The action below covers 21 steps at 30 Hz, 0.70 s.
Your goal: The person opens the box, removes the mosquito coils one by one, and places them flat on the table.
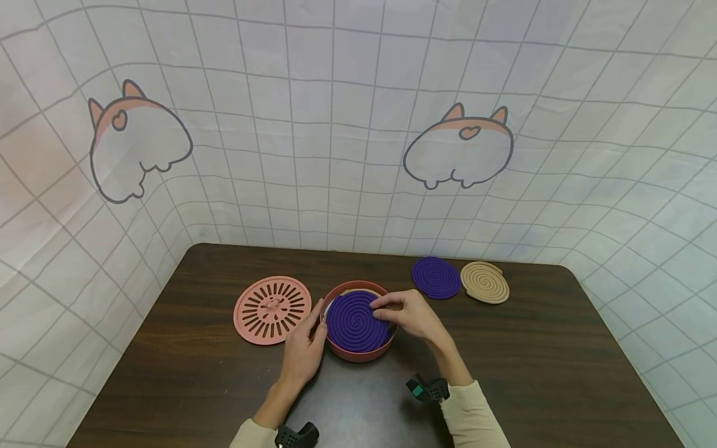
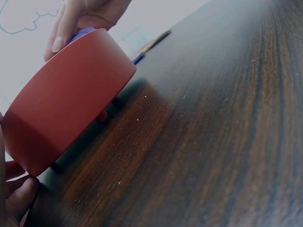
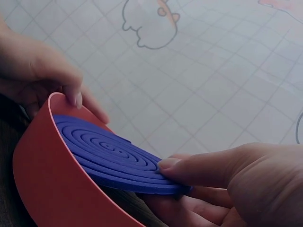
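Purple coil [image 1: 354, 323] aslant, spiral face upward

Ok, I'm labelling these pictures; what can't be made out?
- Head view: most of the floor of the red bowl, behind the held purple coil.
- Left wrist view: the bowl's floor, behind its wall; most of the left hand, beyond the left edge.
- Right wrist view: the wrist of the right hand, cut by the right edge.

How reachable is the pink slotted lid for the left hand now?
Likely yes: the pink slotted lid lies beside the left hand, nothing stacked on it, though that hand must first release the red bowl.
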Each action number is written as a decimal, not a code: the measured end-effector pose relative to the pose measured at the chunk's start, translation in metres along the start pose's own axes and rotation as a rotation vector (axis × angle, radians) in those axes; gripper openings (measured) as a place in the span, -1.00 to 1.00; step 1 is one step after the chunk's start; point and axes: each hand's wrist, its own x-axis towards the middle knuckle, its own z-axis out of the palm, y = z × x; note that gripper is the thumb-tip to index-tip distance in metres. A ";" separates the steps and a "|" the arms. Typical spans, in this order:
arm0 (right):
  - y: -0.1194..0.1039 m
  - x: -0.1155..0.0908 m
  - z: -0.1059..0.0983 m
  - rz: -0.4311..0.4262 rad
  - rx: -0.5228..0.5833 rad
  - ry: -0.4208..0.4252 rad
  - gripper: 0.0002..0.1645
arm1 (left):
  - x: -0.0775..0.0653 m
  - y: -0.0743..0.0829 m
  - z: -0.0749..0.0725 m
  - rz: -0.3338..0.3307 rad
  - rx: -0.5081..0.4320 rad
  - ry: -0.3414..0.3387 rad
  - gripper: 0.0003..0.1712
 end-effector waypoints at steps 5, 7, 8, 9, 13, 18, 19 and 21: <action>0.000 0.000 -0.001 0.027 0.028 0.007 -0.77 | 0.000 0.001 0.000 -0.013 -0.008 -0.016 -0.43; 0.001 0.000 -0.001 0.036 0.036 0.007 -0.75 | 0.000 0.001 -0.001 -0.024 -0.011 -0.025 -0.44; 0.001 0.000 -0.001 0.038 0.041 0.006 -0.75 | 0.000 0.002 -0.001 -0.029 -0.015 -0.029 -0.44; 0.001 0.000 -0.001 0.036 0.042 0.005 -0.75 | 0.000 0.002 -0.002 -0.032 -0.017 -0.031 -0.44; 0.002 0.000 -0.001 0.018 0.044 0.001 -0.74 | 0.000 0.002 -0.002 -0.043 -0.023 -0.039 -0.45; 0.003 0.001 -0.001 0.010 0.042 0.010 -0.75 | 0.000 0.003 -0.003 -0.045 -0.026 -0.041 -0.45; 0.003 0.001 -0.001 0.009 0.043 0.011 -0.76 | 0.000 0.003 -0.003 -0.045 -0.027 -0.041 -0.45; 0.002 0.001 -0.001 0.006 0.044 0.013 -0.77 | 0.000 0.003 -0.003 -0.046 -0.030 -0.041 -0.45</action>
